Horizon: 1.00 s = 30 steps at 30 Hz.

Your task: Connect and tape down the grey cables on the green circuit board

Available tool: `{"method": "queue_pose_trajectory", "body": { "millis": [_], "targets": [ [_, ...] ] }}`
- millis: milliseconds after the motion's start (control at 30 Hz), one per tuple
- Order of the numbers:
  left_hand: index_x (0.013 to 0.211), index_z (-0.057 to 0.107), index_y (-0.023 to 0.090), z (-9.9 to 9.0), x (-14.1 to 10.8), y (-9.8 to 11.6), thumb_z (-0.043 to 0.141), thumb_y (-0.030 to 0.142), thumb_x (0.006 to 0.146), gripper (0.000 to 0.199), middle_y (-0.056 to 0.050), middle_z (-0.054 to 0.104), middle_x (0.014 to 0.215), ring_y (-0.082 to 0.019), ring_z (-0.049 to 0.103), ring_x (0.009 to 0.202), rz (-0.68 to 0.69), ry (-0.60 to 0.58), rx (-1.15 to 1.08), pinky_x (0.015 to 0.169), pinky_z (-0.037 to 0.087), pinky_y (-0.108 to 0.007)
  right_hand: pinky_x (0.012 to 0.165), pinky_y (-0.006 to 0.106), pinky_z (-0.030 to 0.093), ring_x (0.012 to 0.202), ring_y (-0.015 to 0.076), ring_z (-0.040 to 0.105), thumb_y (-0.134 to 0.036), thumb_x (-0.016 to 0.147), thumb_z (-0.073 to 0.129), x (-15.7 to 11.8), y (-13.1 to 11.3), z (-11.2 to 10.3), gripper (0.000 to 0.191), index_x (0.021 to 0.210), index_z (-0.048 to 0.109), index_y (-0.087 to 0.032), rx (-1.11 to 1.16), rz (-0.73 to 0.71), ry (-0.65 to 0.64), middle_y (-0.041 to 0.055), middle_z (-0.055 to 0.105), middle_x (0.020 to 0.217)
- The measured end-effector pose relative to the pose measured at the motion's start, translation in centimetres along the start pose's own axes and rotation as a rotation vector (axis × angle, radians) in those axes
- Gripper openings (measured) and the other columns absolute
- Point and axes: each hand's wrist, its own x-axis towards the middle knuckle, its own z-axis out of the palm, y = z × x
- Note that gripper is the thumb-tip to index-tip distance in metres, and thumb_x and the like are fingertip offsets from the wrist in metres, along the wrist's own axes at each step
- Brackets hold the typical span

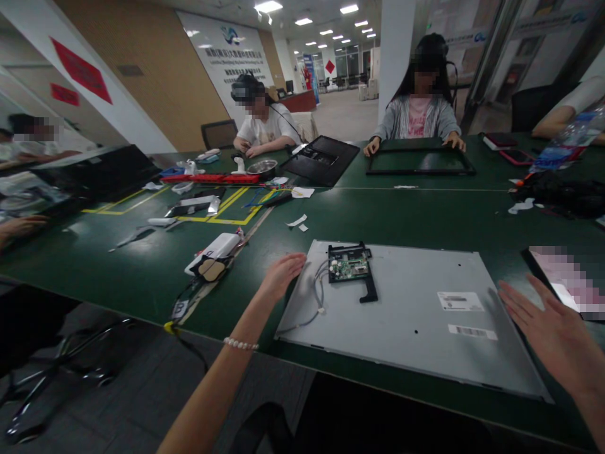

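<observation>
A grey metal display panel [401, 328] lies flat, its back side up, near the front edge of the green table. On its upper left part sits a green circuit board [347, 267] in a black plastic bracket [370, 289], with grey cables [320, 293] running down to the panel's left edge. My left hand [285, 272] is at the panel's upper left edge, fingers stretched out. Along the right edge my right hand [551, 328] is spread open, thumb apart. Whether the fingertips touch the edges I cannot tell. Two white labels [459, 301] are stuck on the panel's right half.
Left of the panel lies a white battery-like pack [215, 255] with cables. A phone or tablet [562, 284] is beyond my right hand. Across the table, one person holds a black frame [420, 173]; another sits behind a black cover [324, 161]. Paper scraps [297, 221] lie mid-table.
</observation>
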Motion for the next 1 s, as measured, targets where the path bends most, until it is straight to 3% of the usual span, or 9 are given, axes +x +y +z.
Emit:
{"method": "queue_pose_trajectory", "body": {
  "millis": [133,267,433,533,633,767,1000],
  "targets": [
    [0.101,0.067,0.016,2.0,-0.9,-1.0,0.065,0.030,0.075,0.030,-0.011,0.068,0.116,-0.025,0.059,0.116,0.117,-0.010,0.148,0.105,0.042,-0.038,0.110,0.054,0.036,0.135,0.0324,0.040,-0.058,0.090,0.025,0.3,0.7,-0.7,0.070,0.153,0.015,-0.032,0.187,0.198,0.082,0.0120,0.041,0.150],
    [0.121,0.058,0.016,3.9,-2.1,-1.2,0.058,0.035,0.079,0.046,-0.013,0.058,0.131,-0.029,0.051,0.126,0.293,-0.101,0.431,0.109,0.036,-0.042,0.111,0.047,0.035,0.137,0.0346,0.038,-0.057,0.083,0.048,1.0,0.8,-1.0,0.075,0.150,0.028,-0.030,0.100,0.243,0.132,0.0147,0.041,0.150],
    [0.145,0.034,0.016,5.6,-2.7,0.5,0.062,0.041,0.079,0.077,-0.016,0.026,0.155,-0.031,0.019,0.145,0.540,-0.266,0.841,0.118,0.016,-0.045,0.112,0.055,0.030,0.138,0.0366,0.035,-0.058,0.082,0.051,0.9,0.8,-0.6,0.079,0.150,0.028,-0.026,-0.254,0.109,0.035,0.0122,0.035,0.154],
    [0.152,0.020,0.019,6.6,-1.7,1.2,0.070,0.046,0.073,0.097,-0.015,0.009,0.160,-0.034,0.005,0.147,0.578,-0.436,0.923,0.118,0.014,-0.049,0.113,0.055,0.029,0.138,0.0350,0.036,-0.056,0.086,0.046,0.5,1.3,0.0,0.075,0.149,0.028,-0.020,-0.526,-0.053,-0.009,0.0140,0.034,0.153],
    [0.152,0.018,0.019,7.5,-0.2,1.2,0.075,0.044,0.066,0.106,-0.017,0.015,0.158,-0.037,0.011,0.146,0.604,-0.563,0.907,0.117,0.017,-0.052,0.112,0.055,0.030,0.139,0.0355,0.032,-0.053,0.089,0.040,0.3,2.2,0.6,0.069,0.147,0.033,-0.017,-0.714,-0.218,-0.042,0.0161,0.037,0.151],
    [0.150,0.026,0.018,8.5,0.8,1.0,0.077,0.040,0.062,0.104,-0.018,0.031,0.150,-0.035,0.029,0.139,0.648,-0.609,0.863,0.116,0.022,-0.050,0.108,0.059,0.034,0.140,0.0374,0.030,-0.050,0.092,0.036,0.1,2.9,1.0,0.063,0.146,0.037,-0.018,-0.858,-0.279,-0.064,0.0157,0.037,0.151],
    [0.150,0.024,0.017,11.4,-1.7,0.5,0.076,0.040,0.063,0.104,-0.018,0.032,0.148,-0.036,0.032,0.137,0.683,-0.676,0.831,0.115,0.025,-0.051,0.107,0.059,0.034,0.141,0.0369,0.029,-0.048,0.092,0.035,-0.1,2.7,1.0,0.061,0.146,0.037,-0.019,-0.891,-0.288,-0.050,0.0141,0.036,0.152]
  ]
}}
